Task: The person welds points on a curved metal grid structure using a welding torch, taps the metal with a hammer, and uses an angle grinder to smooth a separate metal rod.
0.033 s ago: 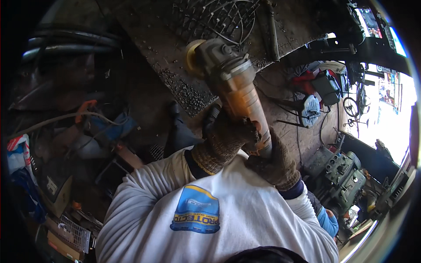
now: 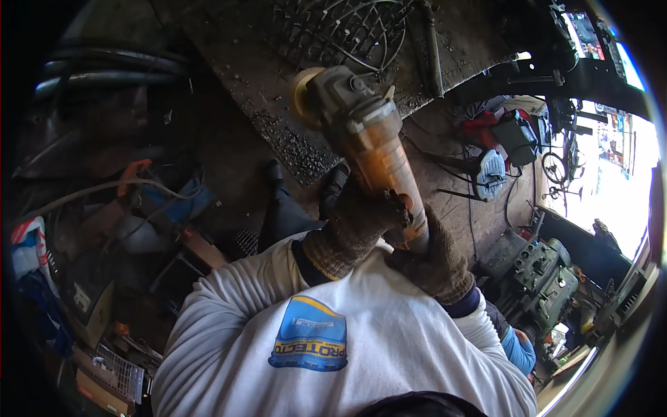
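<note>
An orange and grey angle grinder point(image 2: 384, 156) is held up in front of my chest, its head pointing up and to the left. A yellowish disc point(image 2: 306, 97) sits at the head's left side, and a short lever or tab sticks out on its right. My left hand point(image 2: 354, 226), in a brown knitted glove, is closed round the middle of the grinder's body. At the tool's rear end, my right hand point(image 2: 445, 260) in a matching glove grips it from the right; some of its fingers are hidden.
Beyond the grinder stands a dark metal worktable point(image 2: 278, 115) strewn with small bits, with a metal lattice point(image 2: 340, 31) on it. A light stool point(image 2: 490, 175) stands to the right, near a green machine point(image 2: 542, 285). Cables and clutter lie at left. Another person's blue sleeve point(image 2: 517, 351) shows lower right.
The grinder's head and disc have dropped slightly toward me. Both hands keep their hold on it.
</note>
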